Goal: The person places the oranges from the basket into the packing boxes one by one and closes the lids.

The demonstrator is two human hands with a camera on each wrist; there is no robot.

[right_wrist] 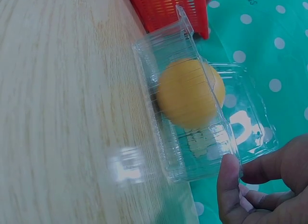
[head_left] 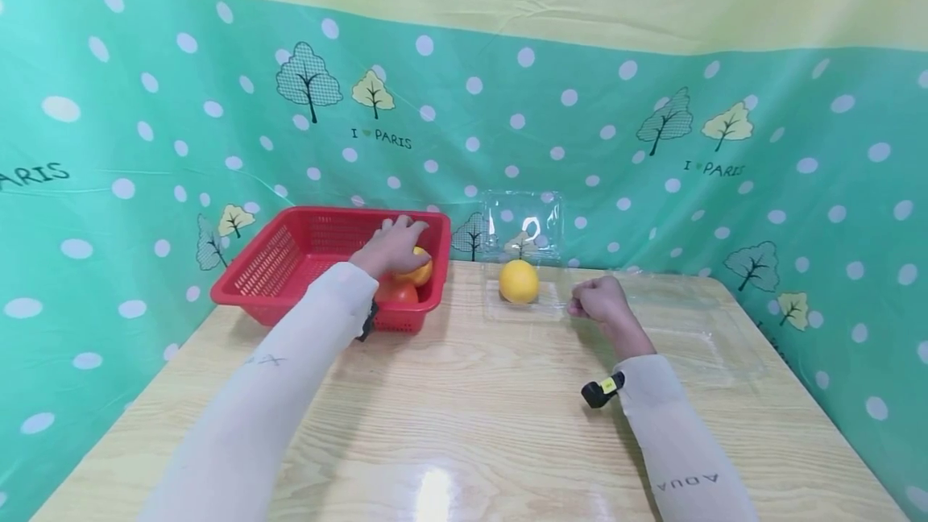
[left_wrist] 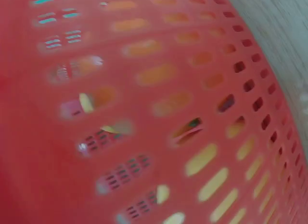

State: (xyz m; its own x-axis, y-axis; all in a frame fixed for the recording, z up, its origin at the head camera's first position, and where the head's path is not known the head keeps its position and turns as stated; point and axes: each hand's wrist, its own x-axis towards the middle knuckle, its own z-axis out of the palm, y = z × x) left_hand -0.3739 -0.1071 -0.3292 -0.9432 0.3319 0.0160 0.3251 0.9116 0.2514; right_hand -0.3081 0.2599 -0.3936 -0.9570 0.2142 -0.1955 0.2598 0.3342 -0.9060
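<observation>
While the left hand (head_left: 391,246) reaches down inside the red basket (head_left: 271,264), the right hand (head_left: 602,298) pinches the near edge of a clear plastic container (right_wrist: 175,173) between thumb and fingers. Left hand: back of hand up, fingers over an orange fruit (head_left: 416,271) at the basket's right end; cannot tell whether they grasp it, since the fruit and the hand overlap. Red fruit (head_left: 399,293) sits just beside the orange one, nearer the person, also in the basket.

One round yellow fruit (head_left: 518,282) sits in the base of the container, away from the pinched corner. Container's lid (head_left: 522,216) stands raised at the back, tilted up toward the curtain (head_left: 435,103). Basket is left of the container, the two near each other on the wooden tabletop (head_left: 464,425). More clear plastic (head_left: 689,337) lies right of the right hand; its outline is faint, count unclear.

Left wrist view is filled by the slotted basket wall, with orange and yellow patches showing through, too blurred to sort. Both arms wear pale sleeves, the right sleeve (head_left: 681,449) lettered; a black device (head_left: 598,393) is on the right wrist. Curtain: green, white dots, printed trees, yellow band on top.
</observation>
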